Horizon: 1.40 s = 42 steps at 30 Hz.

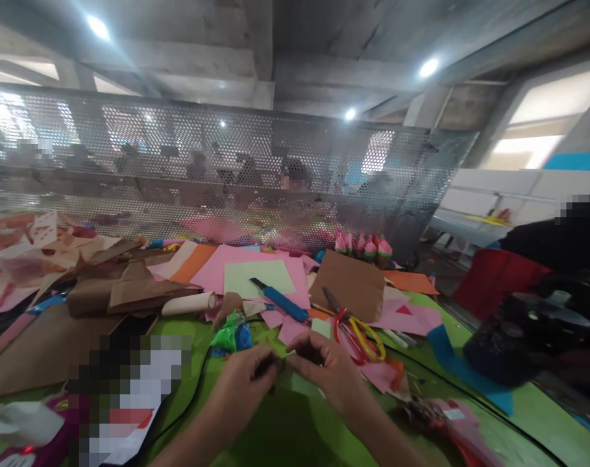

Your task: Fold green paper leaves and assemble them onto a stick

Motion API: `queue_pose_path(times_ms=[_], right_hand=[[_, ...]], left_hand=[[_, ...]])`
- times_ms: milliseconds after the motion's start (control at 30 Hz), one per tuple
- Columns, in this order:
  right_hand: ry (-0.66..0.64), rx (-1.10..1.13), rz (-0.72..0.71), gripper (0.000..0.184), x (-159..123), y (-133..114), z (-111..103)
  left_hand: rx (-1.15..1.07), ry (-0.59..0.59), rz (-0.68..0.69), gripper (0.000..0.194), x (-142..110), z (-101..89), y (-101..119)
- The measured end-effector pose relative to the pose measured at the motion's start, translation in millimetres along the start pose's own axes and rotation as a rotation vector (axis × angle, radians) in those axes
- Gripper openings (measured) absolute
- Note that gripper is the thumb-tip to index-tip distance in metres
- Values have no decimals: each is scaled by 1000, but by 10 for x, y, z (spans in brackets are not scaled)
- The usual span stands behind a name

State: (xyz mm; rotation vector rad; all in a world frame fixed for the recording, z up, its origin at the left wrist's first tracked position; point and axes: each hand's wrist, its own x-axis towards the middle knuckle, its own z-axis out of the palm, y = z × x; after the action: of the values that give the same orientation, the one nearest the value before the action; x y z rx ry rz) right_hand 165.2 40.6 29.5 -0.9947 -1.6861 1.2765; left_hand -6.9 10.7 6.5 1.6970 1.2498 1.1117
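Note:
Low over the green table (270,428), my left hand (248,376) and my right hand (324,363) meet fingertip to fingertip. Both are closed in a pinch on a thin, pale, whitish-green strip (289,354) whose kind I cannot make out. Just behind my left hand lies a crumpled green and blue bundle (233,334). Scissors with red and yellow handles (357,334) rest beyond my right hand. Between them and the bundle, a blue utility knife (280,299) lies across pink and pale green paper.
Brown paper (95,288) is heaped at left, near a white roll (187,303). Brown card (348,285) lies at centre right, below several pink cone-shaped pieces (370,246). A black cable (450,376) crosses the right side. A perforated metal screen (256,168) borders the back. Another person sits at right.

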Motion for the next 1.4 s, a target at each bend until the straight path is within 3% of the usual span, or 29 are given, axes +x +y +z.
queue_pose_path(times_ms=[133, 300, 567, 767, 1067, 1233, 1400], right_hand=[[18, -96, 24, 21, -16, 23, 41], [-4, -12, 80, 16, -47, 31, 115], [-10, -186, -3, 10, -95, -15, 136], [75, -4, 84, 18, -45, -35, 73], [87, 131, 144, 21, -30, -13, 62], [104, 142, 183, 23, -56, -38, 104], [6, 80, 231, 29, -46, -4, 99]], left_hand=[[62, -36, 6, 20, -49, -8, -71], [54, -64, -33, 20, -126, -43, -126], [58, -73, -45, 24, -150, -37, -100], [44, -94, -102, 26, -128, -101, -130], [-91, -82, -149, 29, -108, -148, -75], [-206, -26, -174, 28, -80, -139, -109], [-253, 88, -213, 29, -72, -178, -113]])
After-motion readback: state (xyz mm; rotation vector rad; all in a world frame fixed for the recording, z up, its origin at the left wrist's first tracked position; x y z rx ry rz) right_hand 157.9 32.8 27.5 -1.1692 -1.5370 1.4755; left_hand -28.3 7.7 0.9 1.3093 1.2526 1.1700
